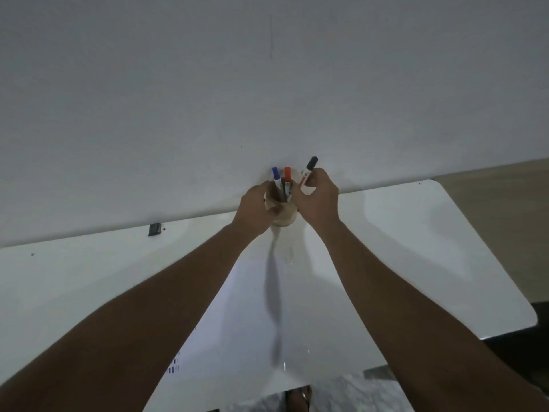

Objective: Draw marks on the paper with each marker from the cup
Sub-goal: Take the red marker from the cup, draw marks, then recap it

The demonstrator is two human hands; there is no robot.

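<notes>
My left grip (255, 208) wraps the brown cup (283, 217) at the table's far edge, blue marker (276, 177) and orange marker (287, 177) upright inside. My right grip (319, 200) pinches the black-capped marker (307, 171), tilted. White paper (246, 322) lies nearer me.

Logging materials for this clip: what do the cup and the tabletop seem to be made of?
The cup, held by the left hand, looks like brown paper or thin card: matte tan, with a crumpled, uneven rim. The tabletop seems to be a glossy white laminate or coated board: it mirrors the arms' shadows and shows small glints. Neither can be told for sure.
</notes>
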